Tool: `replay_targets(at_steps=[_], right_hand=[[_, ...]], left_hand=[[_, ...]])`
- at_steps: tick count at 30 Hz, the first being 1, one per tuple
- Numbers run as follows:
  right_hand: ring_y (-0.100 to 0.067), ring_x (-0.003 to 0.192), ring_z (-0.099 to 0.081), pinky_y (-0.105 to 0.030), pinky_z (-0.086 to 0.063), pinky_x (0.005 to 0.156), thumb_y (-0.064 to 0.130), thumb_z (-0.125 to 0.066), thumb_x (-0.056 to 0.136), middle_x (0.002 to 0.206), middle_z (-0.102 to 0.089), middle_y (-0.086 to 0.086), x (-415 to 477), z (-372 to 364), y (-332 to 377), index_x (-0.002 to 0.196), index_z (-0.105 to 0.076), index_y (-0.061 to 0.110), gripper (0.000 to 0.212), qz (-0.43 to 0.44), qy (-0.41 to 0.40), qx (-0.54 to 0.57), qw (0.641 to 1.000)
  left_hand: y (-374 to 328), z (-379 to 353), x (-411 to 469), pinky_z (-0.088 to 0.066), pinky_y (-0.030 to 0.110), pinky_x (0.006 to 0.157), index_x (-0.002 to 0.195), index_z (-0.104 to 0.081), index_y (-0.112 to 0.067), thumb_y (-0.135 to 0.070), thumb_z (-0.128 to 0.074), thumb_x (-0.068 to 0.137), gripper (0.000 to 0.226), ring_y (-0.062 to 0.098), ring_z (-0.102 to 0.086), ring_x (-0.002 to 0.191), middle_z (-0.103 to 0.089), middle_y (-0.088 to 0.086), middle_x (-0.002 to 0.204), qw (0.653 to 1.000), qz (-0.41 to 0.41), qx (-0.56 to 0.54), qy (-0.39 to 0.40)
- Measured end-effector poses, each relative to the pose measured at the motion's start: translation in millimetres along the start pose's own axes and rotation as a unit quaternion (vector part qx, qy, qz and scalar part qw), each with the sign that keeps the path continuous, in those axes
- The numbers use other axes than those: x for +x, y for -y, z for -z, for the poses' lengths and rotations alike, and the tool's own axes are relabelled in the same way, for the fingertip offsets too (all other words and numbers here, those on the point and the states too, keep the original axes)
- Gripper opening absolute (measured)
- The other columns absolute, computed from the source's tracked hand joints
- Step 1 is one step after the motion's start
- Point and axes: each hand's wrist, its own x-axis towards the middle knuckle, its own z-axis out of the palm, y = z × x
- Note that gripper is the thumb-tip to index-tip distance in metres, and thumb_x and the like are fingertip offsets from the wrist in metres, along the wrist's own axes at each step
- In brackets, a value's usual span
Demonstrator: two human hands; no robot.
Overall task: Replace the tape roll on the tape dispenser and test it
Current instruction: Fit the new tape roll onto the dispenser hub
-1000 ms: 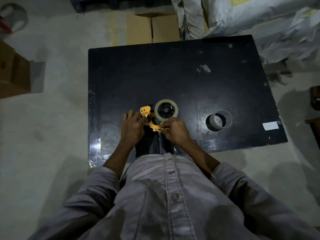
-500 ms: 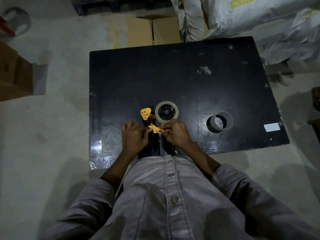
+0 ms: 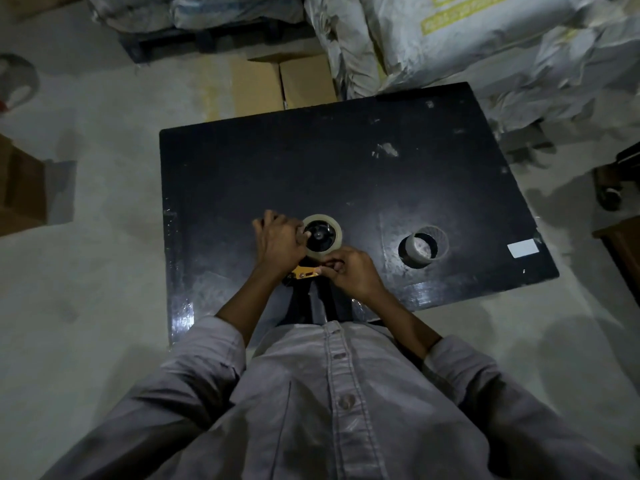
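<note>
Dim light; a black table (image 3: 242, 161) is seen from above, standing on a pale floor.

The tape dispenser (image 3: 306, 273) is held at the near middle of the table, just in front of the person's shirt (image 3: 332, 393). Its long axis runs near-to-far: the dark handle points back toward the body, the roll end points away across the table. The yellow-orange body is seen only as a small plate between the hands.

A tape roll (image 3: 322, 237), pale and translucent, is seated on the dark hub at the far end, its open face turned up to the camera.

The left hand (image 3: 282, 242) is laid over the roll's left side, fingers curled, a fingertip touching the hub; whether it is gripped firmly cannot be told. The part beneath this hand is hidden.

The right hand (image 3: 349, 271) is closed in a pinch at the yellow plate's right end, just below the roll; what is pinched is too small to tell.

An empty tape core (image 3: 423, 247) stands on the table well to the right, apart from the dispenser. A white label (image 3: 523, 248) lies near the right edge.
</note>
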Motion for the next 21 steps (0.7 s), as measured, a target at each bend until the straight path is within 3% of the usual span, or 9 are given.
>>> replay_targets(at_steps=[3,6,10,13,17,19,21], right_hand=[[-0.032,0.106,-0.072,-0.036,-0.057,0.086,0.015,-0.087,0.097,0.123,-0.072,-0.016,2.2,4.0,-4.0,0.134,-0.081,0.01,0.038,0.04,-0.068,-0.071,0.994],[-0.041,0.119,-0.067,-0.045,-0.061,0.085,0.008,-0.081,0.097,0.13,-0.068,-0.018,1.8,4.2,-12.9,0.139,-0.075,0.005,0.042,0.055,-0.108,-0.136,0.983],[-0.045,0.109,-0.07,-0.049,-0.066,0.076,-0.005,-0.089,0.079,0.126,-0.073,-0.022,-7.2,-1.6,-21.3,0.133,-0.075,-0.001,0.057,0.099,-0.077,-0.197,0.972],[-0.046,0.109,-0.07,-0.052,-0.065,0.078,-0.012,-0.085,0.073,0.126,-0.072,-0.022,-17.1,-7.6,-24.7,0.137,-0.073,0.0,0.065,0.136,-0.053,-0.218,0.965],[-0.038,0.121,-0.058,-0.048,-0.051,0.088,0.006,-0.071,0.089,0.139,-0.066,-0.018,-18.6,-5.4,-18.1,0.149,-0.067,0.009,0.06,0.176,-0.064,-0.254,0.949],[-0.035,0.121,-0.057,-0.048,-0.049,0.093,0.026,-0.065,0.093,0.141,-0.067,-0.014,-5.9,9.6,-10.2,0.152,-0.065,0.013,0.061,0.165,-0.076,-0.267,0.946],[-0.033,0.121,-0.059,-0.046,-0.046,0.096,0.031,-0.066,0.091,0.141,-0.07,-0.008,10.3,22.1,-10.2,0.149,-0.068,0.015,0.061,0.142,-0.081,-0.291,0.943]], left_hand=[[1.9,-2.3,-5.4,-0.035,0.051,0.1,0.124,-0.078,-0.02,-0.034,-0.07,0.095,0.033,0.033,-0.053,0.126,-0.077,0.005,0.113,1.0,-0.007,-0.015,0.012],[7.1,-8.1,-17.9,-0.033,0.05,0.099,0.124,-0.078,-0.018,-0.031,-0.072,0.094,0.033,0.032,-0.054,0.126,-0.077,0.004,0.109,0.999,-0.023,-0.047,-0.014],[5.3,-11.7,-38.2,-0.03,0.045,0.091,0.118,-0.081,-0.02,-0.026,-0.074,0.098,0.022,0.029,-0.055,0.117,-0.078,-0.001,0.104,0.996,-0.047,-0.047,-0.068],[1.7,-14.9,-51.6,-0.031,0.045,0.088,0.118,-0.081,-0.023,-0.024,-0.073,0.097,0.022,0.03,-0.056,0.114,-0.077,-0.001,0.103,0.995,-0.039,-0.057,-0.065],[3.0,-19.5,-62.3,-0.027,0.043,0.086,0.113,-0.081,-0.025,-0.025,-0.075,0.1,0.015,0.028,-0.053,0.114,-0.077,-0.004,0.102,0.994,-0.028,-0.078,-0.077],[4.5,-18.6,-65.0,-0.025,0.041,0.086,0.109,-0.081,-0.026,-0.027,-0.075,0.101,0.011,0.027,-0.053,0.113,-0.074,-0.006,0.097,0.993,-0.02,-0.087,-0.083],[7.2,-18.4,-68.4,-0.023,0.039,0.086,0.104,-0.08,-0.027,-0.028,-0.074,0.098,0.008,0.027,-0.052,0.11,-0.071,-0.007,0.092,0.992,-0.006,-0.096,-0.081]])
